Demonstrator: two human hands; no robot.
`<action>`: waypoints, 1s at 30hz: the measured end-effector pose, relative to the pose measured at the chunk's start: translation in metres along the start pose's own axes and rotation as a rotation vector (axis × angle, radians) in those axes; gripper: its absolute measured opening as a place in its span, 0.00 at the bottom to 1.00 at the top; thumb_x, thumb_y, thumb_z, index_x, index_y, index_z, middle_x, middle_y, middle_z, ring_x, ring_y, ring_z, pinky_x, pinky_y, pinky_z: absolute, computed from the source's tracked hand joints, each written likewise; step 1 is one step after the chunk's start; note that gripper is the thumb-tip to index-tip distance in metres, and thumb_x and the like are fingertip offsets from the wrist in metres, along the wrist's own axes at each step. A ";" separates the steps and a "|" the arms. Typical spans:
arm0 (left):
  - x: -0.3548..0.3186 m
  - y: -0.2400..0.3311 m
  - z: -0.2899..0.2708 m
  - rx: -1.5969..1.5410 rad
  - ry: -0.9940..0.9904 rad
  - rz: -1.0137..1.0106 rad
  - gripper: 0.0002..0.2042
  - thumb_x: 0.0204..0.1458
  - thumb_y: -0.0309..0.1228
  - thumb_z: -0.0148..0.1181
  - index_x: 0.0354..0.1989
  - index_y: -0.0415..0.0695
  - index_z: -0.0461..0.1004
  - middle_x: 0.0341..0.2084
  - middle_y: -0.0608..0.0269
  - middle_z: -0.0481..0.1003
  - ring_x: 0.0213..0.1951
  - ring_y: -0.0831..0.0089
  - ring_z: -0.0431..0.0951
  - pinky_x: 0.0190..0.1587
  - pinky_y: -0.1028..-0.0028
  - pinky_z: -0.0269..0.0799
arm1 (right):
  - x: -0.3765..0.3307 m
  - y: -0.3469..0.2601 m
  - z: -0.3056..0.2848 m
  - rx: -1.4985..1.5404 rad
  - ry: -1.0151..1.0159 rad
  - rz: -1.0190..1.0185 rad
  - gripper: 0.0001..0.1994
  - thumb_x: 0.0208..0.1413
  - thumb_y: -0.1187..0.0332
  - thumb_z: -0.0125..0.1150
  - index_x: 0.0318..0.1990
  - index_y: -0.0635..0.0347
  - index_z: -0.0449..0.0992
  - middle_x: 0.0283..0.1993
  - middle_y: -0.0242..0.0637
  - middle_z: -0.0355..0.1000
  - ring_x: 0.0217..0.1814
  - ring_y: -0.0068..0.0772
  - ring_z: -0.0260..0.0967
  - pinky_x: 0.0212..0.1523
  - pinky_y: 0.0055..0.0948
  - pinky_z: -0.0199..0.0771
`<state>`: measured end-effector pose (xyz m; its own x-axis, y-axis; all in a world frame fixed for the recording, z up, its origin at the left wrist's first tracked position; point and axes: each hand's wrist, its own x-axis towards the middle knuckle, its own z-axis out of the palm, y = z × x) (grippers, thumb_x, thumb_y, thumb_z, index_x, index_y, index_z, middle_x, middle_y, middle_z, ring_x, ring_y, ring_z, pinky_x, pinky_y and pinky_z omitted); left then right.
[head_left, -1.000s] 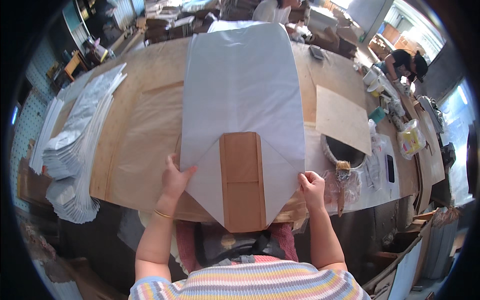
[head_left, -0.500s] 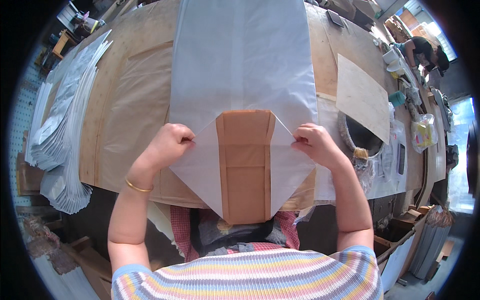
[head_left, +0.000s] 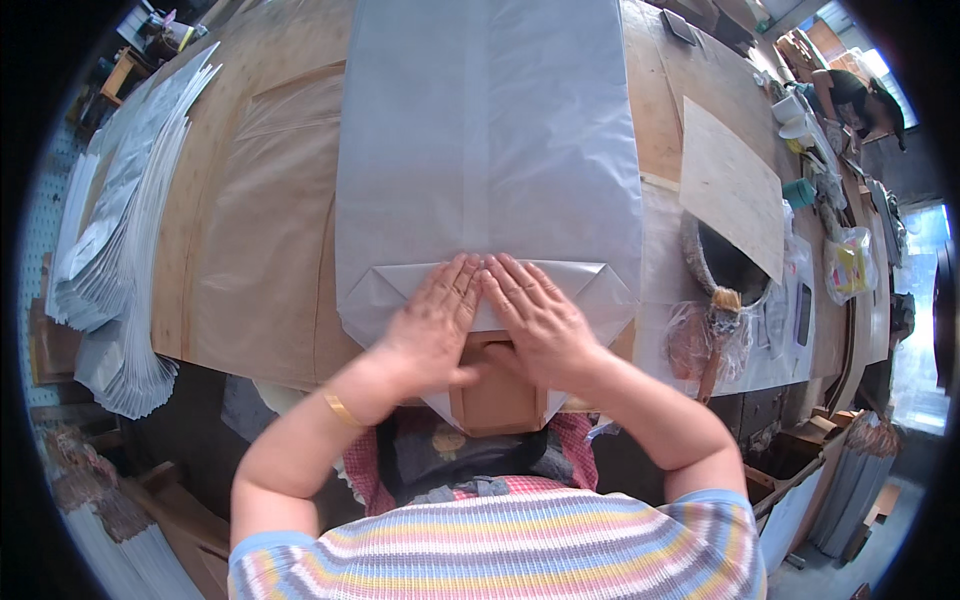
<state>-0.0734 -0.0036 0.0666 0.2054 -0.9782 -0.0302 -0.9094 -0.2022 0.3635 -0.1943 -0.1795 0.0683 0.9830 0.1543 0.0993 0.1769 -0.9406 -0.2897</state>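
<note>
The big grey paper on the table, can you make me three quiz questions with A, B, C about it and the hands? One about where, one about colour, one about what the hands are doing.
1. Where do both hands lie?
A. On the folded near end of the grey paper sheet
B. On the stack of sheets at the table's left edge
C. On the dark bowl

2. What colour is the panel showing below the hands?
A. Green
B. Brown
C. White

3. How are the hands?
A. Clenched in fists
B. Flat, fingers spread, side by side
C. Lifted off the table

Answers:
1 A, the left hand and right hand press on the folded flap.
2 B, it looks like brown cardboard.
3 B, palms down, fingertips almost meeting.
</note>
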 end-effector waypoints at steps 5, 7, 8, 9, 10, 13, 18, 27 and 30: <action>-0.038 -0.036 0.021 0.084 0.140 -0.366 0.57 0.39 0.52 0.69 0.71 0.34 0.41 0.71 0.41 0.43 0.73 0.49 0.41 0.73 0.57 0.35 | -0.037 0.017 0.003 -0.023 0.009 0.271 0.50 0.46 0.44 0.66 0.68 0.73 0.52 0.73 0.55 0.49 0.77 0.49 0.43 0.75 0.45 0.42; -0.040 -0.040 0.019 0.092 0.121 -0.309 0.57 0.39 0.52 0.69 0.71 0.34 0.41 0.71 0.41 0.43 0.73 0.49 0.41 0.73 0.57 0.36 | -0.041 0.013 0.005 -0.030 0.044 0.297 0.51 0.45 0.45 0.67 0.68 0.73 0.52 0.72 0.58 0.49 0.76 0.54 0.44 0.74 0.47 0.41; -0.039 -0.039 0.017 0.097 0.110 -0.279 0.57 0.39 0.51 0.69 0.71 0.34 0.41 0.71 0.41 0.43 0.73 0.49 0.41 0.73 0.56 0.36 | -0.042 0.011 0.007 -0.033 0.063 0.312 0.51 0.44 0.46 0.67 0.68 0.73 0.52 0.72 0.59 0.49 0.76 0.56 0.44 0.74 0.48 0.41; -0.032 -0.035 0.018 0.122 0.102 -0.207 0.56 0.39 0.51 0.69 0.71 0.33 0.41 0.71 0.41 0.43 0.73 0.48 0.41 0.73 0.56 0.37 | -0.034 0.009 0.007 -0.017 0.026 0.281 0.51 0.44 0.45 0.67 0.68 0.74 0.51 0.72 0.60 0.48 0.76 0.57 0.44 0.74 0.48 0.41; -0.026 -0.026 0.021 0.143 0.082 -0.129 0.56 0.40 0.51 0.68 0.71 0.33 0.41 0.71 0.41 0.43 0.73 0.48 0.41 0.73 0.56 0.37 | -0.028 0.006 0.010 -0.012 0.021 0.200 0.52 0.44 0.45 0.67 0.68 0.74 0.51 0.72 0.60 0.48 0.76 0.57 0.43 0.74 0.49 0.40; -0.026 -0.018 0.028 0.128 0.085 -0.183 0.54 0.40 0.50 0.68 0.70 0.33 0.43 0.71 0.41 0.43 0.72 0.47 0.42 0.72 0.56 0.39 | -0.023 0.010 0.006 -0.024 -0.011 0.154 0.54 0.44 0.42 0.67 0.68 0.75 0.48 0.73 0.61 0.45 0.77 0.57 0.40 0.75 0.48 0.38; -0.040 -0.035 0.021 0.130 0.194 -0.315 0.51 0.41 0.47 0.67 0.69 0.33 0.46 0.70 0.41 0.46 0.72 0.49 0.44 0.73 0.56 0.40 | -0.061 0.024 0.005 -0.098 0.066 0.501 0.55 0.45 0.42 0.67 0.69 0.75 0.47 0.73 0.61 0.43 0.78 0.55 0.37 0.76 0.46 0.35; -0.004 -0.007 0.026 0.033 0.080 -0.049 0.51 0.40 0.40 0.66 0.71 0.34 0.43 0.71 0.42 0.45 0.72 0.49 0.44 0.73 0.56 0.39 | -0.015 0.010 0.014 0.099 0.093 0.031 0.50 0.45 0.48 0.67 0.68 0.73 0.50 0.72 0.56 0.50 0.76 0.52 0.45 0.75 0.45 0.42; -0.035 -0.036 0.022 0.110 0.172 -0.343 0.53 0.41 0.41 0.67 0.72 0.35 0.40 0.71 0.43 0.44 0.72 0.49 0.43 0.73 0.56 0.38 | -0.029 0.028 -0.003 0.057 0.075 0.160 0.48 0.45 0.50 0.66 0.67 0.74 0.51 0.71 0.58 0.51 0.75 0.52 0.46 0.74 0.44 0.44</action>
<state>-0.0556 0.0373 0.0342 0.5532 -0.8326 0.0271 -0.8087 -0.5289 0.2574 -0.2184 -0.2110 0.0600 0.9928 -0.0207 0.1176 0.0233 -0.9323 -0.3609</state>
